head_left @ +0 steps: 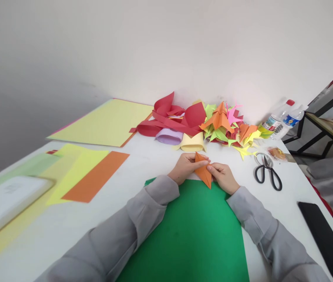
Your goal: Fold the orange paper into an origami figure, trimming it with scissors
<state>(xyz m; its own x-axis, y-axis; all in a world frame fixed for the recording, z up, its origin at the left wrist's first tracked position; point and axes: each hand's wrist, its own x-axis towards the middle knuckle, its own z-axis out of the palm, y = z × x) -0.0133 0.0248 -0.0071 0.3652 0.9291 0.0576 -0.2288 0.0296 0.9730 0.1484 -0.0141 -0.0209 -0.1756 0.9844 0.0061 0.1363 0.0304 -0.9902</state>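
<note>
A folded piece of orange paper point(204, 175), diamond-shaped with pointed ends, is held between both hands. My left hand point(185, 166) pinches its upper left side, thumb across the front. At its right edge, my right hand point(222, 176) grips it between thumb and fingers. Beneath the hands lies a large green sheet point(186, 231), stretching toward me between my forearms. Beyond them sit a yellow paper loop point(192, 143) and a purple paper loop point(169, 137). Some of my fingers are hidden behind the folded paper.
Folded paper shapes point(220, 121) and red paper strips point(180, 121) are piled by the wall. Black-handled scissors point(268, 172), a black phone-like slab point(324, 239) and plastic bottles point(283, 117) stand or lie right. Left are an orange strip point(96, 176), yellow sheets point(101, 123) and a white box-like object point(10, 203).
</note>
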